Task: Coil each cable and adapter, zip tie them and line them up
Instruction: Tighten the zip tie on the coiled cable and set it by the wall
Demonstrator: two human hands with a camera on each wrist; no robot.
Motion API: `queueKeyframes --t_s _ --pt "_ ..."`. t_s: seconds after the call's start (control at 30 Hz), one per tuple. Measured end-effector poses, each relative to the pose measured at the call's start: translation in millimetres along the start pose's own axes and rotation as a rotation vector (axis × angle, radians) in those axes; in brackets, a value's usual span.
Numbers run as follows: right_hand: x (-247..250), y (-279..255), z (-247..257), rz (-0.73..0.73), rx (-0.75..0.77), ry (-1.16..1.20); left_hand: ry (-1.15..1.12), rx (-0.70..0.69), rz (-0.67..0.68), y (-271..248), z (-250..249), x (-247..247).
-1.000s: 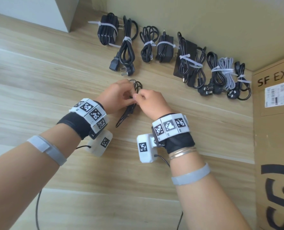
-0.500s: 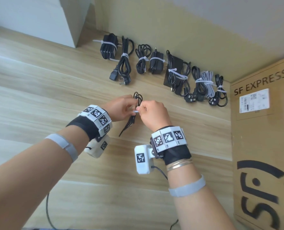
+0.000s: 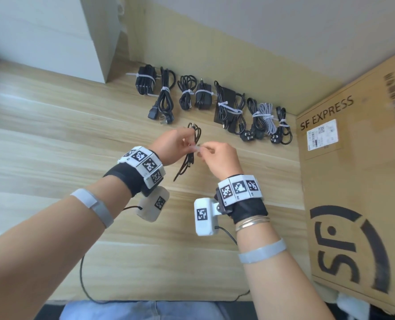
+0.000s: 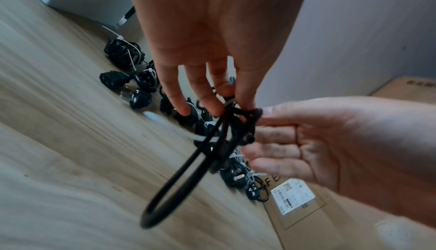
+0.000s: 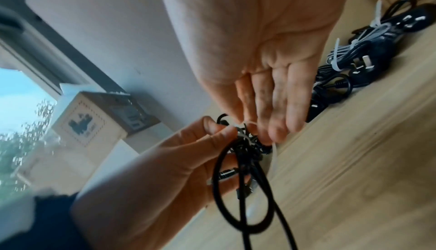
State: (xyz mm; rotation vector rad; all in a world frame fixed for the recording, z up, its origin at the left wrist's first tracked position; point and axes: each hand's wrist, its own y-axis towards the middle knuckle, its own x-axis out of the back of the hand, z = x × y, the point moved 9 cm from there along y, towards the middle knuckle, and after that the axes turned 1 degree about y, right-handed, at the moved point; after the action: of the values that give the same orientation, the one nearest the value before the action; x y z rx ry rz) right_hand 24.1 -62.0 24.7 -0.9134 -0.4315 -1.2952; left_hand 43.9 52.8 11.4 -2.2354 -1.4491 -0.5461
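A thin black cable [image 3: 193,144] is coiled into a long bundle and held above the wooden table [image 3: 53,158]. My left hand [image 3: 188,144] pinches the bundle's middle, with its loops hanging below [image 4: 188,170]. My right hand [image 3: 203,150] pinches a white zip tie [image 3: 197,148] wrapped around the bundle [image 5: 245,170]. The tie's loose tail [image 5: 274,153] hangs down. A metal plug [image 5: 226,174] lies against my left palm. Several tied cables and adapters [image 3: 215,102] lie in a row along the wall.
A large cardboard box [image 3: 353,181] marked SF EXPRESS stands at the right, close to the row's end. A white cabinet [image 3: 76,38] stands at the back left. The wrist cameras' cords [image 3: 83,273] trail off the table's front edge.
Both hands keep hold of the same cable bundle. The white zip tie now shows between them. The head view has tilted up, taking in more wall and box.
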Motion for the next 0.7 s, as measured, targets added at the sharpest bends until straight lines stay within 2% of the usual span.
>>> queueKeyframes --t_s 0.1,0.23,0.3,0.37,0.5,0.6,0.63,0.7 --pt "-2.3 -10.2 4.6 0.082 -0.047 0.121 -0.109 0.021 -0.021 0.3 -5.7 1.7" --pt "3.0 -9.4 0.4 0.086 -0.063 0.125 -0.339 0.032 0.106 -0.4 -14.5 -4.6" --pt "5.6 -8.6 -7.4 0.085 -0.095 0.146 -0.383 0.049 0.106 -0.4 -15.4 -2.0" --pt "9.8 -9.4 -12.7 0.078 -0.119 0.177 -0.226 0.042 0.044 0.4 -13.1 6.7" --pt "14.8 -10.8 -18.6 0.068 -0.133 0.159 0.062 0.004 0.144 1.2 -4.4 -3.7" --pt "17.3 -9.0 -25.6 0.034 -0.153 0.173 0.125 -0.021 0.132 2.5 -3.8 -5.9" --pt "19.1 -9.3 -25.5 0.026 -0.155 0.188 0.132 -0.015 0.161 2.5 -1.5 -9.7" --pt "22.1 -8.0 -25.5 0.02 -0.152 0.214 0.115 0.0 0.303 -1.2 3.2 -25.7"
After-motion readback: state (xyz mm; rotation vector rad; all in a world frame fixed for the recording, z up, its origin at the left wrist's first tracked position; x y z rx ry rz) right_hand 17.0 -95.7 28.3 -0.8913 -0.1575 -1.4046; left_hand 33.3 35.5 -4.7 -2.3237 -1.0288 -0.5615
